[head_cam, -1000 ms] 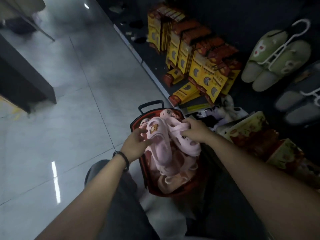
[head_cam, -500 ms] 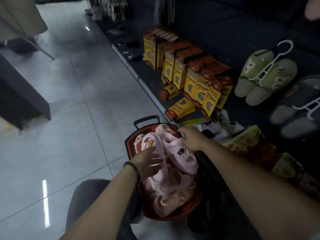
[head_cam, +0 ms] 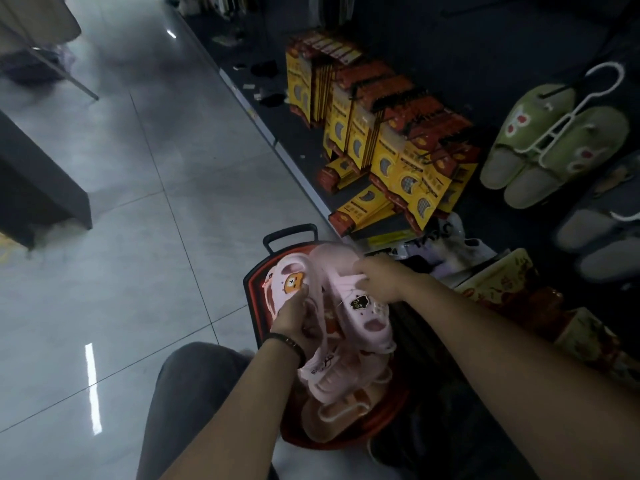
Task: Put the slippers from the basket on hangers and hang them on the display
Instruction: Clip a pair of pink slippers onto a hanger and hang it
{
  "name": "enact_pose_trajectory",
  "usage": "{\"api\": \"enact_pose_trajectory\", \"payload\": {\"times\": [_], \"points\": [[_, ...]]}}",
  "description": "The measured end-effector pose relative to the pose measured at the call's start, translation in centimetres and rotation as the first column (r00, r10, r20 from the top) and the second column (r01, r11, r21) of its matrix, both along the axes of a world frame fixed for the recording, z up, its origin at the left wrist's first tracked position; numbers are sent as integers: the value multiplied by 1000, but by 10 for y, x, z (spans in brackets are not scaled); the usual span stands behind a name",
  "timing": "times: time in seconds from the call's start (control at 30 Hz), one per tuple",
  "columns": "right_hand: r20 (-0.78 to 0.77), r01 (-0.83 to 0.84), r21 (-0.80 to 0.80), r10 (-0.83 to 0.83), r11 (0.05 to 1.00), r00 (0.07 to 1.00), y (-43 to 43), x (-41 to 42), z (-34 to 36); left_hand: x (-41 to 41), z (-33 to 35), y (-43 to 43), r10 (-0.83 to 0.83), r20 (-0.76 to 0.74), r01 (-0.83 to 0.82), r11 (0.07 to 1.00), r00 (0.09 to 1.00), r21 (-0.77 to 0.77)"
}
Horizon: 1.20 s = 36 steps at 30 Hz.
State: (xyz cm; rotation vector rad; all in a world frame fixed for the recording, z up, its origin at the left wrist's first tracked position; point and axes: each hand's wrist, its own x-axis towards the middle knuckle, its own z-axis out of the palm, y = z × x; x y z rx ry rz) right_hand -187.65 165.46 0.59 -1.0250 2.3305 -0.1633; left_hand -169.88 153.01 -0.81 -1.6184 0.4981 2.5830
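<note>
A red basket point(head_cam: 254, 289) with a black handle stands on the floor, filled with pink slippers. My left hand point(head_cam: 292, 317) grips a pink slipper point(head_cam: 291, 277) with a bear patch at the basket's left side. My right hand point(head_cam: 381, 280) pinches a second pink slipper point(head_cam: 363, 317), one with a black charm, just above the pile. More pink slippers point(head_cam: 332, 382) lie beneath them. On the dark display at the right hangs a pair of green slippers point(head_cam: 554, 143) on a white hanger point(head_cam: 568, 112).
Grey slippers point(head_cam: 602, 240) hang lower right on the display. Yellow and red boxes point(head_cam: 391, 147) crowd the bottom shelf. Bags and printed boxes point(head_cam: 498, 282) lie beside the basket. Grey tiled floor point(head_cam: 138, 271) spreads to the left, with a dark counter point(head_cam: 38, 188) there.
My left hand slid from the slipper's side to grip it lower down near the bear patch. My right hand shifted onto the second slipper's strap. The camera tilted up slightly.
</note>
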Motion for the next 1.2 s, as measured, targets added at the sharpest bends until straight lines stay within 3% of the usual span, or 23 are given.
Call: {"api": "enact_pose_trajectory", "payload": {"times": [0.13, 0.23, 0.37, 0.47, 0.53, 0.6, 0.67, 0.7, 0.73, 0.8, 0.93, 1.2], "points": [[-2, 191, -170, -194, 967, 981, 1, 6, 16, -1, 26, 6, 69, -84, -73, 996, 994, -45], [16, 370, -283, -382, 885, 924, 5, 18, 23, 2, 44, 10, 65, -163, -82, 991, 985, -102], [136, 627, -393, -632, 673, 763, 12, 43, 24, 15, 57, 21, 88, -232, -146, 959, 969, -244], [170, 716, -487, -750, 500, 640, 18, 66, 27, 24, 57, 29, 152, -283, -229, 937, 947, -264], [270, 771, -550, -804, 323, 529, 18, 82, 33, 29, 59, 32, 158, -306, -239, 939, 939, -248], [560, 854, -520, -766, -28, 317, 13, 94, 35, 33, 57, 36, 145, -314, -218, 953, 938, -211], [821, 904, -261, -571, -337, 24, 6, 105, 40, 34, 52, 37, 116, -290, -193, 949, 950, -251], [886, 908, -106, -452, -406, -99, 5, 110, 43, 35, 50, 38, 123, -288, -209, 934, 950, -289], [924, 901, 24, -335, -434, -186, 4, 115, 47, 34, 45, 40, 103, -352, -205, 943, 930, -264], [952, 882, 182, -147, -435, -269, 3, 124, 51, 32, 48, 46, 78, -402, -183, 956, 912, -229], [970, 909, 235, 22, -346, -242, 1, 145, 52, 40, 67, 54, 49, -329, -101, 985, 943, -143], [978, 954, 210, 45, -212, -205, 6, 166, 43, 48, 66, 61, -66, -334, 3, 983, 940, -185]]}}
